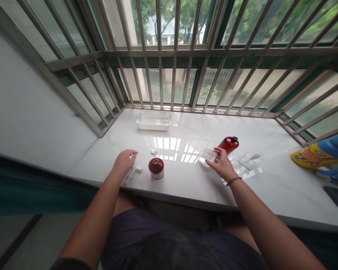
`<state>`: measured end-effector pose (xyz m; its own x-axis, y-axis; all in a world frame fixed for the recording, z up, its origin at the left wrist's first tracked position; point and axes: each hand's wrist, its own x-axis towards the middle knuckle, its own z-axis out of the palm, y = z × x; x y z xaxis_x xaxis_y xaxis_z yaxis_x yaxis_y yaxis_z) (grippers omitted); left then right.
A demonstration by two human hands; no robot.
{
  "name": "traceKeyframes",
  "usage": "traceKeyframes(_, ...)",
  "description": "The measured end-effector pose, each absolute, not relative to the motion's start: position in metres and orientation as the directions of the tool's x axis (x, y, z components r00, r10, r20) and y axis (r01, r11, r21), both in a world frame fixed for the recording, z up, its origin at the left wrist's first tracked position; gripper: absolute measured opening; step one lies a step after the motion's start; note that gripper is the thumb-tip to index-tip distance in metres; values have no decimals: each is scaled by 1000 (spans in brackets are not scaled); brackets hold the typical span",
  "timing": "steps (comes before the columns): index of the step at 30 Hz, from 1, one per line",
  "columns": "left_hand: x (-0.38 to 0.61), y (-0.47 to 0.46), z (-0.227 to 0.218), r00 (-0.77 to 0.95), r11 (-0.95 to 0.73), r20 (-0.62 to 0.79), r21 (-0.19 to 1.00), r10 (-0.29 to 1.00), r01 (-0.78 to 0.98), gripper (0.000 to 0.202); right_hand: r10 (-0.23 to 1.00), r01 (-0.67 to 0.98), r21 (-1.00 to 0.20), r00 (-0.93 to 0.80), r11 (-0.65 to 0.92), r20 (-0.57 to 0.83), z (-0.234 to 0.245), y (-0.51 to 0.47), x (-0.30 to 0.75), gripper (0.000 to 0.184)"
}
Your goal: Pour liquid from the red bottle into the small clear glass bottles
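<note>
My right hand (223, 165) has its thumb and fingers around the near end of a small clear plastic box (206, 156) on the white counter. Just beyond that hand is a dark red bottle (228, 145) with a black cap; the hand partly covers it. My left hand (124, 162) hovers at the left with its fingers drawn together; whether anything is between them is hidden. Beneath it lies a crumpled whitish, see-through piece (133, 173). A second red bottle (156, 168), capless with its mouth showing, stands right of my left hand. Behind it is a small white lump (153, 152).
A white perforated basket (154, 126) sits near the barred window. Clear crumpled plastic (250, 160) lies right of my right hand. At the far right are a yellow and blue bottle (312, 153) and a dark flat object (336, 198). The counter's front edge runs before my lap.
</note>
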<state>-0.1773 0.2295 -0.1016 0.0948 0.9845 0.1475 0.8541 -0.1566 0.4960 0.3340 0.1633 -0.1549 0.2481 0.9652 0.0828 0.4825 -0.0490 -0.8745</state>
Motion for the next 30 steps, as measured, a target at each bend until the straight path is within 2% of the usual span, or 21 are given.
traceKeyframes(5, -195, 196, -107, 52, -70, 53, 455, 997, 888, 29, 966, 488, -872, 238, -26, 104, -163, 167, 332, 95)
traceKeyframes(9, -200, 171, -119, -10, 5, 10, 430, 1000, 903, 49, 964, 511, -859, 238, -17, 123, -163, 162, 330, 99)
traceKeyframes(11, -201, 163, -125, -19, 8, 21, 438, 1000, 899, 54, 953, 576, -817, 235, 20, 189, -160, 152, 328, 98)
traceKeyframes(14, -200, 158, -130, 22, -60, 89, 451, 996, 890, 48, 905, 692, -714, 232, 104, 356, -150, 123, 320, 84)
traceKeyframes(17, -195, 159, -130, 104, -166, 164, 435, 981, 885, 41, 872, 729, -670, 226, 144, 433, -143, 87, 309, 72)
traceKeyframes(23, -172, 180, -119, 225, -303, 221, 437, 949, 847, 34, 886, 732, -652, 151, 199, 439, -154, 22, 293, 55)
traceKeyframes(30, -131, 253, -119, 350, -374, 140, 455, 926, 808, 31, 903, 690, -690, 126, 218, 410, -167, -12, 282, 47)
